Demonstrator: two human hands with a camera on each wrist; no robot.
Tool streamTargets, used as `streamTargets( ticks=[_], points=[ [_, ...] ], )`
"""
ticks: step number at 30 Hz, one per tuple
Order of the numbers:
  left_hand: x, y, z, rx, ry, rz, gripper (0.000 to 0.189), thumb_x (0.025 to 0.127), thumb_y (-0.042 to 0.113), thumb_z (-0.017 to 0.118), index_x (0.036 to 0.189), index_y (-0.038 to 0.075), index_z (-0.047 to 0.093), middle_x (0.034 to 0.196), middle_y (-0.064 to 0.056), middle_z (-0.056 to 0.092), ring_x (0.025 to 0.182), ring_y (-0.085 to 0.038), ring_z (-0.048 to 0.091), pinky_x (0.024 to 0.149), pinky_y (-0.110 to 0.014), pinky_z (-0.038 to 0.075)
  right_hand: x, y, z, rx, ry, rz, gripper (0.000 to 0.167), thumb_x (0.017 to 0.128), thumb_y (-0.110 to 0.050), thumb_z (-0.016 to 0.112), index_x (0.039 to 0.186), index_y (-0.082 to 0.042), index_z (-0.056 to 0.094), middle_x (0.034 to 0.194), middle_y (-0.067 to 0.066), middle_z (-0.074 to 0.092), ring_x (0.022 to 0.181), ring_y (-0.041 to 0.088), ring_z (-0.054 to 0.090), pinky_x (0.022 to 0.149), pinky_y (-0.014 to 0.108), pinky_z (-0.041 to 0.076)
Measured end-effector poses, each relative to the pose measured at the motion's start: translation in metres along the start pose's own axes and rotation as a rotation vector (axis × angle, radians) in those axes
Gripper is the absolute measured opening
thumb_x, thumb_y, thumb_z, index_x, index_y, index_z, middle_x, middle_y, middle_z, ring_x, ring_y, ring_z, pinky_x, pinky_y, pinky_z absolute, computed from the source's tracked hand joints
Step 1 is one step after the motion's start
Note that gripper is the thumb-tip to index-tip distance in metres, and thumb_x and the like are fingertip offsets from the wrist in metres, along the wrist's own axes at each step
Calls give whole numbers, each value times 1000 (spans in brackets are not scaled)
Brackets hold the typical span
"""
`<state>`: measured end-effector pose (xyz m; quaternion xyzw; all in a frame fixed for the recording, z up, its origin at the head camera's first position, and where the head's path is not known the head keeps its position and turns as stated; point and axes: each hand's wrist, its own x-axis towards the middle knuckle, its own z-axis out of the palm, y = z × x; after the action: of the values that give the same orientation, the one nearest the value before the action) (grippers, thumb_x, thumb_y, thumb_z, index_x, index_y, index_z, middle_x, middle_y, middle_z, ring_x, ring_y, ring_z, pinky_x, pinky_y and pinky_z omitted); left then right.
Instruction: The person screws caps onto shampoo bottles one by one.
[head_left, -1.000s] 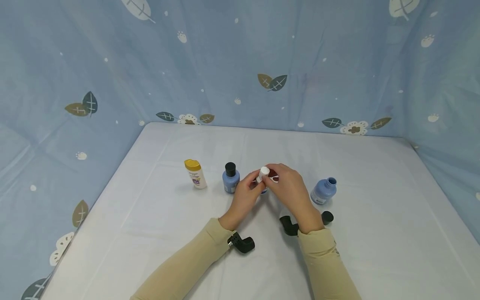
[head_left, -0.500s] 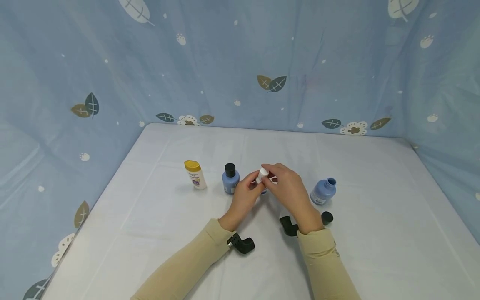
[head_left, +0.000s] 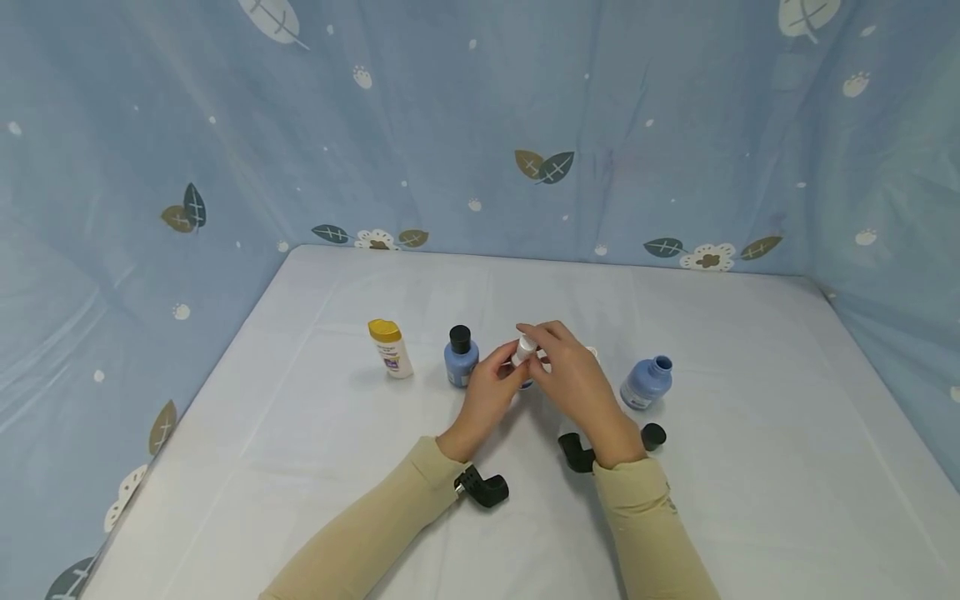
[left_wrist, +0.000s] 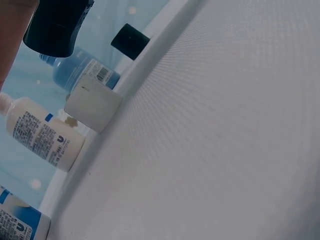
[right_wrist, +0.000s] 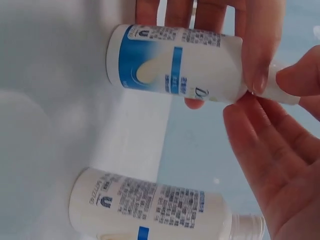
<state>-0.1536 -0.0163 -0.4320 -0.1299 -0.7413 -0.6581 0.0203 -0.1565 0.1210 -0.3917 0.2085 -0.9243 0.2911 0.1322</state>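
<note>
A white bottle with a blue label (right_wrist: 150, 62) stands between both hands, its white cap (head_left: 527, 345) on top. My left hand (head_left: 491, 396) holds the bottle near the neck, thumb in front and fingers behind. The thumb and fingers of my right hand (head_left: 577, 383) pinch the cap. Most of the bottle is hidden by the hands in the head view. A second white bottle (right_wrist: 160, 207) stands beside it, its threaded neck bare. In the left wrist view a loose white cap (left_wrist: 92, 102) sits on the table near that bottle.
Left of the hands stand a blue bottle with a black cap (head_left: 461, 358) and a white bottle with a yellow cap (head_left: 391, 350). On the right are an uncapped blue bottle (head_left: 647, 383) and a loose black cap (head_left: 653, 436). Blue patterned cloth (head_left: 480, 125) hangs behind the white table (head_left: 750, 467).
The fingers of my right hand have shifted round the cap, index finger further left. A white rim now shows behind the right hand. My left hand has stayed in place.
</note>
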Motion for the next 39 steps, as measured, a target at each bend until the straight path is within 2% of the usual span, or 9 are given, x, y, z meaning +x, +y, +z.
streamTargets(
  ticks=[3, 10, 14, 19, 24, 27, 31, 38, 39],
  points=[
    [-1, -2, 0, -6, -4, 5, 35, 89, 13, 55, 123, 6, 53, 117, -11, 56, 96, -23, 58, 74, -27, 47, -1, 1, 1, -2, -4, -15, 38, 84, -9, 56, 122, -14, 55, 107, 2, 52, 78, 18, 54, 62, 28, 45],
    [0, -3, 0, 7, 9, 98, 33, 89, 8, 54, 121, 4, 54, 113, -11, 57, 97, -21, 55, 79, -31, 46, 0, 1, 0, 8, 14, 25, 34, 85, -16, 60, 118, -13, 57, 104, 2, 54, 83, 20, 60, 67, 31, 49],
    [3, -4, 1, 15, 18, 99, 32, 88, 8, 56, 120, 4, 56, 112, -9, 58, 94, -18, 55, 79, -28, 46, 1, 2, 0, 6, 16, 32, 34, 85, -17, 60, 119, -14, 57, 105, 0, 55, 83, 18, 60, 68, 29, 49],
    [4, -3, 0, 11, 21, 104, 33, 88, 8, 56, 121, 2, 55, 111, -11, 57, 93, -20, 55, 78, -26, 46, 3, 3, -1, 13, -7, 14, 39, 86, -17, 59, 124, -16, 53, 110, -2, 54, 87, 17, 60, 70, 28, 49],
    [3, -6, 1, 32, 20, 98, 31, 87, 11, 58, 116, 2, 58, 104, -10, 60, 83, -18, 57, 68, -22, 46, 2, 8, -2, -12, -53, -36, 39, 86, -8, 56, 124, -17, 52, 114, -3, 52, 85, 14, 57, 70, 26, 46],
    [5, -17, 1, 40, 24, 77, 31, 86, 17, 60, 115, 7, 60, 101, -6, 61, 77, -13, 57, 61, -22, 44, 0, 8, -3, -23, -57, -54, 39, 86, -6, 55, 123, -17, 53, 113, -4, 53, 81, 12, 54, 68, 26, 45],
    [8, -34, 3, 30, 33, 82, 30, 86, 23, 60, 114, 14, 62, 99, 0, 61, 74, -8, 56, 60, -21, 44, -1, 7, -4, 2, -70, -45, 38, 87, -10, 57, 124, -16, 53, 114, -4, 53, 86, 13, 57, 71, 27, 47],
    [1, -4, -1, 7, 2, 76, 32, 87, 14, 58, 117, 5, 58, 108, -10, 60, 89, -20, 59, 73, -25, 47, -1, 8, -3, 21, -28, -12, 35, 87, -18, 59, 121, -15, 55, 111, -3, 55, 86, 15, 58, 70, 28, 48],
    [1, -4, -1, 6, 4, 83, 32, 87, 14, 58, 118, 4, 58, 108, -11, 60, 90, -20, 59, 74, -25, 47, -1, 8, -3, 25, -22, -12, 34, 86, -18, 60, 120, -15, 55, 109, -2, 55, 86, 15, 59, 70, 28, 48]
  ],
)
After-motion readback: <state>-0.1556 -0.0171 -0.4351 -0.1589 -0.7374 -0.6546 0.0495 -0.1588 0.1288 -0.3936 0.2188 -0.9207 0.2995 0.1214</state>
